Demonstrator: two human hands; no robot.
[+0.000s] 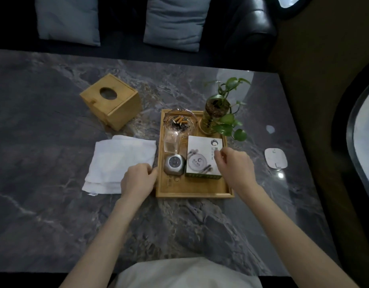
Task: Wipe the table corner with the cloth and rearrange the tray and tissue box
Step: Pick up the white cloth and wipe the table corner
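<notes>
Nearest, at 6 o'clock: white shirt (185, 273) of the person, both bare forearms reaching fwd over the dark marble surface (55, 215).

Left hand (138, 179) sits at the tray's (192, 194) 9 o'clock edge, fingers curled round the left rim, overlapping the near right corner of the cloth (121, 163). Looks like a grip on the rim; can't tell how tight.

Right hand (234, 167) is at the tray's 3 o'clock side, over the right rim, fingers half curled, tips touching the white box (202, 150) top. Can't tell if it holds anything.

Cloth: white, folded, flat on the surface just beside the tray at 9 o'clock.

In tray, near to far: round silver gadget (174, 164) beside white box, clear glass (172, 143), glass ashtray (179, 122) w/ butts, potted plant (218, 113) at far right corner.

White flat pad (276, 161) at 3 o'clock, apart from tray.

Tissue box (112, 100): wooden, round hole on top, standing at 10 o'clock from tray, apart from cloth and tray.

Farthest, 12 o'clock: dark sofa (252, 28) w/ two grey cushions (175, 21).
</notes>
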